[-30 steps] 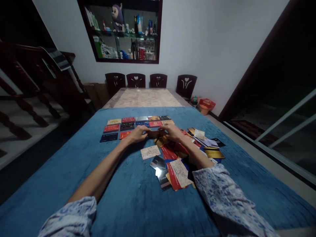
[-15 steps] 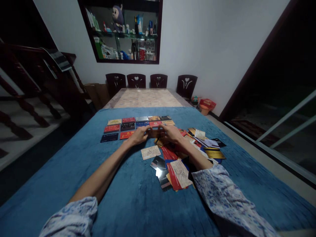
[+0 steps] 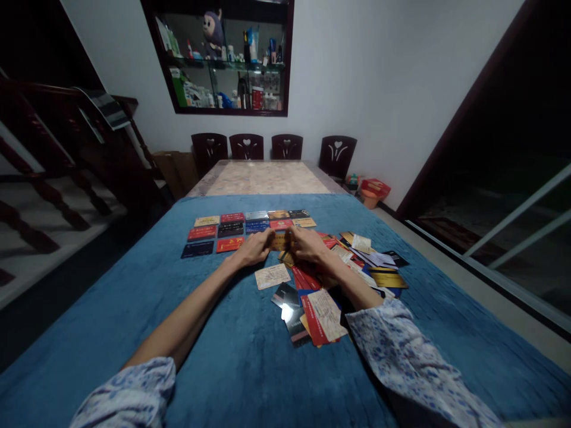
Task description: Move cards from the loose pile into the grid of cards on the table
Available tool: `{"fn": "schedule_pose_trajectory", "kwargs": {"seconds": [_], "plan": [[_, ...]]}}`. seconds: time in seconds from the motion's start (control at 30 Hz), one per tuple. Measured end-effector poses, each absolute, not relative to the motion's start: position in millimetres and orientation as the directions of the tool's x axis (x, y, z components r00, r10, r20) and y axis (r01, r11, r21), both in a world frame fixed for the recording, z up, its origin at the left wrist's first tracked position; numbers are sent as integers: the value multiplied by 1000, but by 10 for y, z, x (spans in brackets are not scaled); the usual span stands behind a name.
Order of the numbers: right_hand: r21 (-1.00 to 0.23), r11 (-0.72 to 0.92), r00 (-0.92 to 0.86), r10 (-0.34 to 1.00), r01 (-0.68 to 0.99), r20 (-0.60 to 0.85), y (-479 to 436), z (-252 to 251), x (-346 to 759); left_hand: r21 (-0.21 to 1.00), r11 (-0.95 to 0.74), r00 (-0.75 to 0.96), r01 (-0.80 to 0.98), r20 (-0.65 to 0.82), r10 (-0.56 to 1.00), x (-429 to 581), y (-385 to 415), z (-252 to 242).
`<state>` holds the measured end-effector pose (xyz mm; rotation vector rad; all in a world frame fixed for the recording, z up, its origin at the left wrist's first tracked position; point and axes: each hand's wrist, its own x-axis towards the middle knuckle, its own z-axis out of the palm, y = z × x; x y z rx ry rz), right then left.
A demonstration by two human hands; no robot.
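Note:
My left hand (image 3: pixel 253 248) and my right hand (image 3: pixel 307 244) meet over the blue cloth (image 3: pixel 134 297) and both pinch one tan card (image 3: pixel 280 240) by its ends, just above the table. To the left and beyond lie several cards in neat rows (image 3: pixel 232 226), red, dark and gold. Under and beside my right forearm spreads a loose pile of cards (image 3: pixel 332 279). A pale card (image 3: pixel 272 276) lies alone just in front of my hands.
The bare marble tabletop (image 3: pixel 263 177) continues beyond the cloth, with several dark chairs (image 3: pixel 285 145) at its far end. A wall cabinet (image 3: pixel 223 56) holds bottles and a plush toy. A staircase rail (image 3: pixel 53 148) stands left, a red basin (image 3: pixel 373 190) on the floor right.
Both hands have drawn a little closer together on the tan card and shifted slightly toward the card rows; more of the card is covered now.

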<state>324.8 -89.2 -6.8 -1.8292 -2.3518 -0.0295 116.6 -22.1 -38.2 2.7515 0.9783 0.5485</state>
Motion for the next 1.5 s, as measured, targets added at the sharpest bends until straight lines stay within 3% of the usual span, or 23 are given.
{"fn": "schedule_pose_trajectory", "kwargs": {"seconds": [0.13, 0.4, 1.03, 1.5], "plan": [[-82, 256, -244, 961, 963, 134, -886, -97, 3254, 249, -746, 698, 618, 263, 666, 1196, -251, -388], [-23, 209, -205, 973, 978, 104, -914, -67, 3232, 302, -730, 677, 613, 275, 683, 1202, -266, -392], [-12, 220, -218, 972, 975, 87, -900, -42, 3269, 364, -747, 687, 557, 304, 660, 1195, -179, -462], [45, 252, -254, 965, 967, 66, -882, -18, 3299, 157, -732, 701, 663, 215, 680, 1192, -351, -257]]}}
